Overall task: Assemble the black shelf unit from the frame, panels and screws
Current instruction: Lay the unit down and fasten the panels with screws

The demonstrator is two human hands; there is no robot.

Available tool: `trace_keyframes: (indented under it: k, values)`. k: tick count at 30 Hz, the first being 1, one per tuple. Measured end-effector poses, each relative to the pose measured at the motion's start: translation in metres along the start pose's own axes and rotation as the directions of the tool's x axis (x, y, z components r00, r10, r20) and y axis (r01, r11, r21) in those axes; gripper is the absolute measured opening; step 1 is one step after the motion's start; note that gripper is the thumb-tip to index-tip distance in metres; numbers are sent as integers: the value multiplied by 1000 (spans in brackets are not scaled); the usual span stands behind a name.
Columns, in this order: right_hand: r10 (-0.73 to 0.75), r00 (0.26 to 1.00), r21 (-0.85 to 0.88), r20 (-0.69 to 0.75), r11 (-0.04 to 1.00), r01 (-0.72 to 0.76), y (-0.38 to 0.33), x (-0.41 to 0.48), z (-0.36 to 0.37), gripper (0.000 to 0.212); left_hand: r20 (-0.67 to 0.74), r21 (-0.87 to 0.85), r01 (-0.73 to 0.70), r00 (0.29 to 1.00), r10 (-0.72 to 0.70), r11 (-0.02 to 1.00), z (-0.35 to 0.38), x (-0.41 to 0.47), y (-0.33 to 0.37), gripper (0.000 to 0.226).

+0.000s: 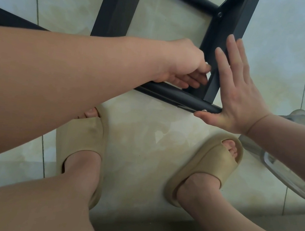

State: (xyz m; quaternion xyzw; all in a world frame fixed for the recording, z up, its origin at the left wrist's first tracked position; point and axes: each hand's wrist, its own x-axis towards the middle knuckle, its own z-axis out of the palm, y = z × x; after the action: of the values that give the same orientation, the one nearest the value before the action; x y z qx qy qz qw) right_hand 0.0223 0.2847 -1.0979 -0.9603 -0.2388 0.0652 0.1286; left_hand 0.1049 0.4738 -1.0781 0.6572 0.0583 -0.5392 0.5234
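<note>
Fingers [200,81] inside matte black frame [213,80]

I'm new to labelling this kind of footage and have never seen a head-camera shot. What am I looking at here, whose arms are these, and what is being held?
There is one picture, taken by a wide-angle camera worn on a person's head and looking down, so the arms, legs and feet you see are the wearer's own. No machine is involved.

On the tiled floor lies a black shelf frame made of flat uprights and round bars. The left hand reaches inside the corner where an upright meets the near round bar; its fingers are curled there, but what they pinch is hidden. The right hand is open and pressed flat against the outside of that corner, steadying it. A small screw head shows on the bar near its end.

The person wears tan slippers. A clear plastic container sits at the right.
</note>
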Motion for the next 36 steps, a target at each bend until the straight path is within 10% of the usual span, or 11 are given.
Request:
trace_keyframes:
  k: [36]
  values:
    - [-1,1000,-6,2,1000,1,0,0,0,116,109,341,-157,986,127,927,-16,-1,-7,21]
